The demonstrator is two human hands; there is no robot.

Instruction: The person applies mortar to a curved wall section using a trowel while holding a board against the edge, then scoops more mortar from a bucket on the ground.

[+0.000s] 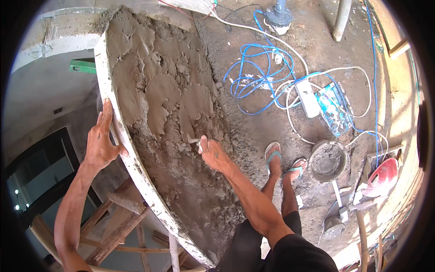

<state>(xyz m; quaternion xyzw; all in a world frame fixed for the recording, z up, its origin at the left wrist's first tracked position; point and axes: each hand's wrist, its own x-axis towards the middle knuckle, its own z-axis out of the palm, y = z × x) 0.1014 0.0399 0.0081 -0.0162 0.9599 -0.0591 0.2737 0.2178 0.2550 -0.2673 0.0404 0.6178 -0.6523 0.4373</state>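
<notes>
My left hand [102,140] grips the outer edge of a long, curved white board [154,198], fingers up along it and thumb against it. Inside the board, a sloped bed of wet grey mortar [163,77] shows rough, smeared patches, with coarser, crumblier material lower down. My right hand [213,154] is closed on a trowel [198,144] by its handle, at the middle of the mortar; most of the blade is hidden or blends into the mortar.
My sandalled feet [273,161] stand beside tangled blue and white cables [253,90], a white power strip [308,97], a mortar bucket [327,161], a red plastic item [382,178] and upright poles [340,22]. Below the left edge are timber props [122,235] and a dark-framed glass door [41,172].
</notes>
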